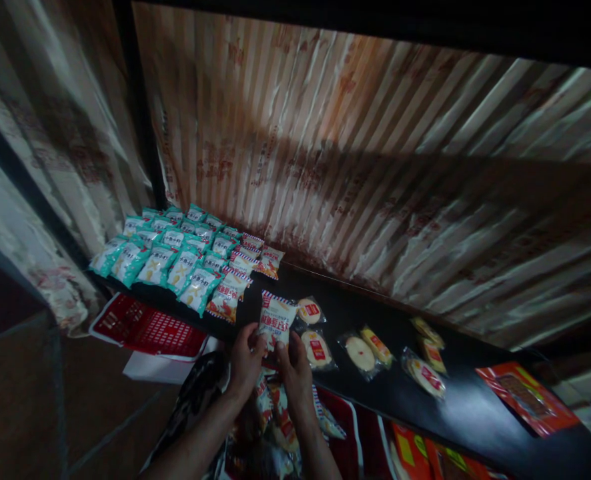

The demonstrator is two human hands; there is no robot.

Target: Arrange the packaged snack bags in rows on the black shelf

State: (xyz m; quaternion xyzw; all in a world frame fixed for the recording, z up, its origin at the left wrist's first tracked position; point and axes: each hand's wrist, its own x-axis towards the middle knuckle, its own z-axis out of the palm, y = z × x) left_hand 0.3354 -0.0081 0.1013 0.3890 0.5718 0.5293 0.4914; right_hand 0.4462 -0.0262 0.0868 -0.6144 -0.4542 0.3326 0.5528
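Between both hands I hold a white snack bag (276,316) with red lettering and a blue-and-white striped top edge, upright over the front edge of the black shelf. My left hand (248,357) grips its lower left side, and my right hand (295,365) its lower right side, thumbs on the front. Matching snack bags (224,299) lie in a short row to the left of it. Below my hands, more packets (275,407) fill a red basket (343,423), partly hidden by my forearms.
Rows of teal snack bags (160,260) cover the shelf's left end. Round wrapped pastries (317,350), yellow packets (377,345) and an orange packet (528,397) lie along the black shelf (455,427) to the right. A red basket (148,327) sits below left. Corrugated sheeting (295,133) stands behind.
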